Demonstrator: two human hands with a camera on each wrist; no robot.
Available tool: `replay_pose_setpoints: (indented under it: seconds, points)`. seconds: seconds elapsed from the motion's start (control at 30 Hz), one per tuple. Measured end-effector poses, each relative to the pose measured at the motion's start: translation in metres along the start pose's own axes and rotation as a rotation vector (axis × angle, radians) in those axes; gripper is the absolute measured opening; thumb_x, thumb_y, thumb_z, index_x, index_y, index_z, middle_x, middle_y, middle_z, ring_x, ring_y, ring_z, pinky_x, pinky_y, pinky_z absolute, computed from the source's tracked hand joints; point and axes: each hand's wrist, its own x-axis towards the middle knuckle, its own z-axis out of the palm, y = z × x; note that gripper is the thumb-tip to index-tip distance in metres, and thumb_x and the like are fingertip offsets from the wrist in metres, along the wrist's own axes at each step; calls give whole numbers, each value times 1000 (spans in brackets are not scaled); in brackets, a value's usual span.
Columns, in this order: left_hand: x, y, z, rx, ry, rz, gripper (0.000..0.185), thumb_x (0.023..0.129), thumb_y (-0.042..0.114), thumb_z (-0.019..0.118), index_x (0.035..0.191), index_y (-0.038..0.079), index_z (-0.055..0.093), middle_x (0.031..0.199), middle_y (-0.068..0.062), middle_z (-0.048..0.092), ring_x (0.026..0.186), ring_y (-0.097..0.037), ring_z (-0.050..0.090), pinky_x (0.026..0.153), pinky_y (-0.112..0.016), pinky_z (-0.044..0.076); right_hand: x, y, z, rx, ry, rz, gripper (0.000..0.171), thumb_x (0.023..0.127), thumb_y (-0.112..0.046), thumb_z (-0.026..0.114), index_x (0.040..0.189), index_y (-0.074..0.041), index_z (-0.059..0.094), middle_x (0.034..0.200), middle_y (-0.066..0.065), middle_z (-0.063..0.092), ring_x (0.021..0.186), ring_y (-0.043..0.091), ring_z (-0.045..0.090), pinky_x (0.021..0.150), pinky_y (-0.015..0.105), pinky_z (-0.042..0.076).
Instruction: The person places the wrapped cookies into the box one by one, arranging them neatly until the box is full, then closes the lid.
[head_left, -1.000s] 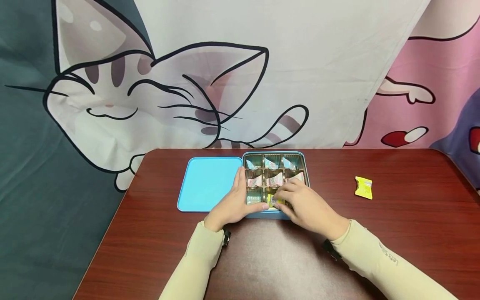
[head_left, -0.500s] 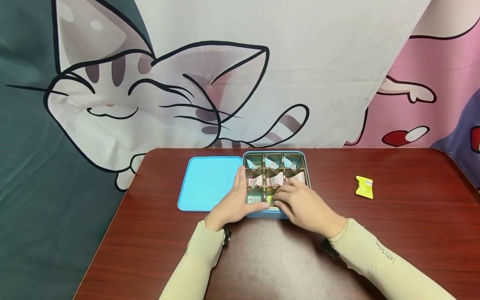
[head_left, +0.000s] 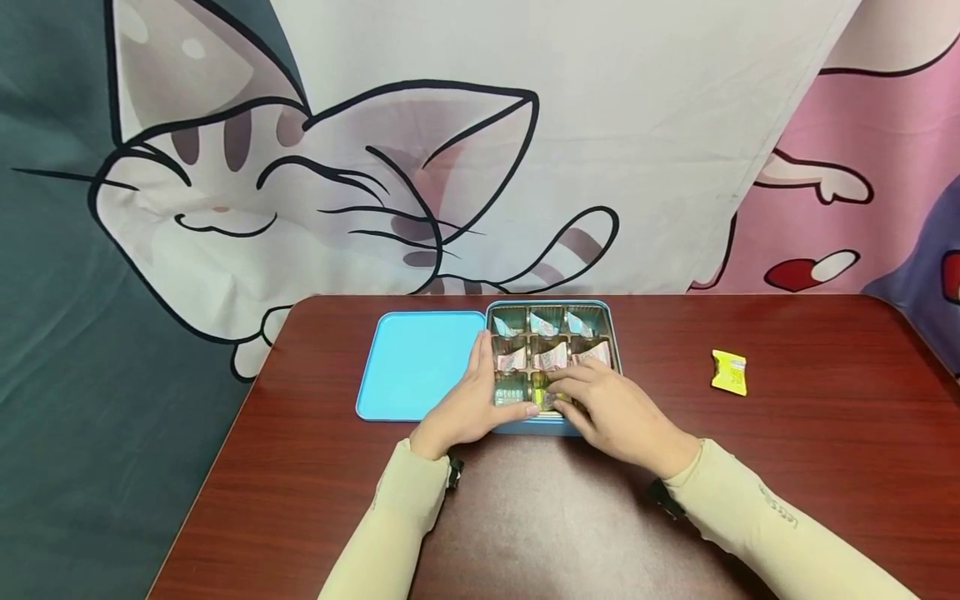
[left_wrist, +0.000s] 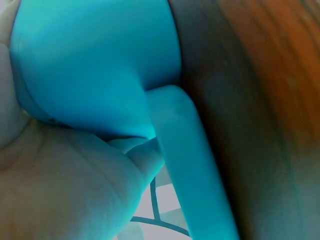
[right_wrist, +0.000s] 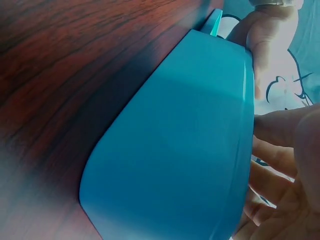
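Toward the table's point(head_left: 300, 467) far edge, near its middle, sits the blue tin point(head_left: 551, 427), its lid point(head_left: 416, 367) just beside it on the left. Her left hand point(head_left: 468, 408) clasps the tin's near left corner, thumb along the front rim. Right hand point(head_left: 618, 412) pinches a yellow candy point(head_left: 542, 401) in the near middle compartment; seemingly it is being seated. Next likely calls for letting go and reaching the other yellow candy point(head_left: 728, 372) near the right edge.
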Motion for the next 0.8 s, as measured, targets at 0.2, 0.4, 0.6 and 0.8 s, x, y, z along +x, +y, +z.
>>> replay_pose_setpoints:
  seconds: [0.2,0.4,0.6,0.8]
  points:
    - [0,0,0,0,-5,0,125,87,59,72,158,9,-19,166,-15,-20,151,-31,12,114,-47,33,-4,3,-1,-6,31,-10,19,91,-15,75,107,-6,76,112,5,71,108,25,60,91,42,51]
    - [1,0,0,8,-4,9,126,87,59,71,158,8,-19,166,-16,-20,152,-31,10,114,-46,33,-8,4,-4,-9,60,-11,23,90,-15,75,112,-6,74,114,4,69,109,23,60,92,41,51]
    - [1,0,0,-6,-5,4,126,87,58,72,158,10,-20,166,-15,-20,152,-29,8,115,-46,31,-14,6,-9,-16,81,6,24,90,-18,76,112,-7,74,116,3,68,108,20,59,88,40,52]
    - [0,-1,0,-18,-3,-2,126,86,59,72,158,10,-19,166,-15,-19,152,-29,5,116,-46,29,-21,10,-14,-15,102,33,23,92,-20,73,112,-9,74,116,2,67,107,20,59,84,41,53]
